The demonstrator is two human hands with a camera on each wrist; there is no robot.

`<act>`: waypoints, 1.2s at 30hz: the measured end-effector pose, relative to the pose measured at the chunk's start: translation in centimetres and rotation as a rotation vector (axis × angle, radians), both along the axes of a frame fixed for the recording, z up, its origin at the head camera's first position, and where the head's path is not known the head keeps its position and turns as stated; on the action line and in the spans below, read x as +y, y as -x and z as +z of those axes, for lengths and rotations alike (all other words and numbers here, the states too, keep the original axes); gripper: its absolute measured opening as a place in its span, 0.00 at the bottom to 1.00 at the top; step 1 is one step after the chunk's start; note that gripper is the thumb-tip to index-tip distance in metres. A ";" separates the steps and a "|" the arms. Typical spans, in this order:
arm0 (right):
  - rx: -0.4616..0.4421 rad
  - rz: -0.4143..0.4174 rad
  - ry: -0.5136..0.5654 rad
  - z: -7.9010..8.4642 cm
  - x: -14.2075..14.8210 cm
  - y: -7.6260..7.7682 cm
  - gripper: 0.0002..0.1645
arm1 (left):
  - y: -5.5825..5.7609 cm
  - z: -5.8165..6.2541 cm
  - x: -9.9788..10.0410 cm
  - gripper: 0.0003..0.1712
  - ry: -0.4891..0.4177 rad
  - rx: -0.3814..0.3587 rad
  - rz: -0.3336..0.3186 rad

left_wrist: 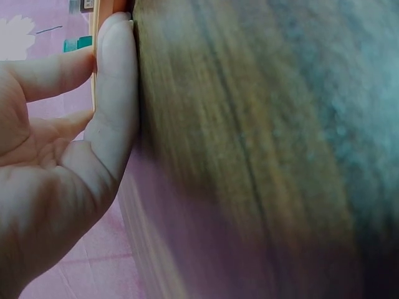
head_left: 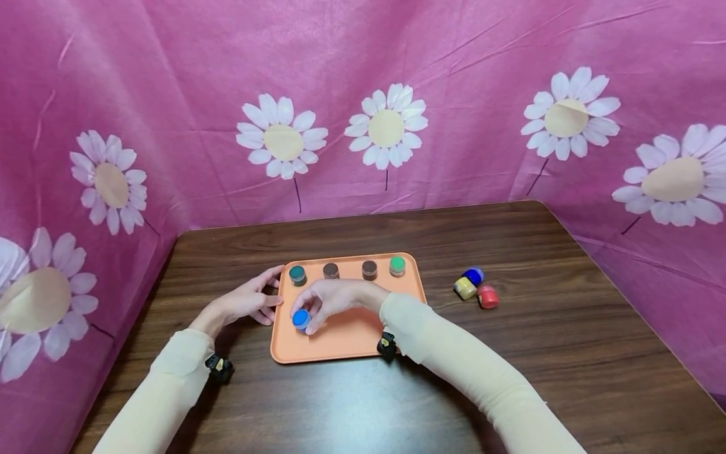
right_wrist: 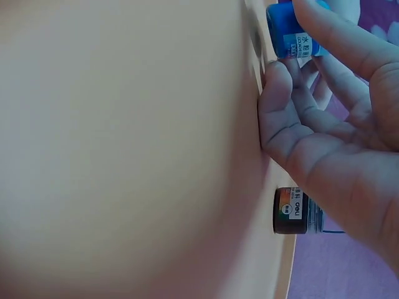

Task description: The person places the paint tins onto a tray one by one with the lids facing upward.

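My right hand [head_left: 334, 299] pinches a small paint jar with a blue lid [head_left: 301, 320] between thumb and fingers, over the left part of the orange tray [head_left: 346, 337]. In the right wrist view the blue jar [right_wrist: 288, 31] shows a white label, and the curled lower fingers lie close along the tray surface. My left hand [head_left: 249, 301] rests at the tray's left rim, its fingers extended and touching the edge. Along the tray's far side stand a teal jar [head_left: 297, 275], two brown jars [head_left: 331, 271] [head_left: 369, 270] and a green jar [head_left: 397, 266].
Right of the tray, a dark blue jar [head_left: 473, 275], a yellow jar [head_left: 466, 288] and a red jar [head_left: 488, 297] lie grouped on the wooden table [head_left: 539, 353]. A pink cloth [head_left: 465, 126] with white flowers hangs around the table's back and sides.
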State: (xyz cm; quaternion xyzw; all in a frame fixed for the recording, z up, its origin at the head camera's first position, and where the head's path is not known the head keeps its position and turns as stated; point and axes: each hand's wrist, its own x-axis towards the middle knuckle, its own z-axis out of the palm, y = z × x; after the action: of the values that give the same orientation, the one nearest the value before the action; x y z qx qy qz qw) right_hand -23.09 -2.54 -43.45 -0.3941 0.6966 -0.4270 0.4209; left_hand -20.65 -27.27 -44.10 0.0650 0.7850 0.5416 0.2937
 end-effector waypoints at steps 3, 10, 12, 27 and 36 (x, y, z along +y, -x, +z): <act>-0.011 0.009 -0.004 0.1 0.0 0.0 0.23 | 0.0 0.1 0.0 0.48 0.004 -0.002 -0.005; -0.042 0.013 0.007 0.1 0.1 0.0 0.23 | 0.0 0.1 0.1 0.48 0.006 -0.002 0.001; -0.048 0.010 0.007 0.1 0.1 0.0 0.23 | 0.0 0.1 0.1 0.48 0.006 -0.001 0.001; -0.031 0.015 -0.038 0.4 -0.2 -0.2 0.24 | -0.1 0.1 0.2 0.48 0.007 0.006 -0.005; -0.019 0.002 -0.045 0.3 -0.5 -0.2 0.22 | 0.0 0.3 0.1 0.48 0.018 0.007 -0.007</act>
State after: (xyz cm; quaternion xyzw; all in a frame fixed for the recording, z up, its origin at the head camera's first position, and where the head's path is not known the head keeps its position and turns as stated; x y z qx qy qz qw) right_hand -22.91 -3.08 -43.20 -0.3813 0.7016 -0.4145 0.4366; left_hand -20.64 -27.14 -43.81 0.0673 0.7906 0.5332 0.2934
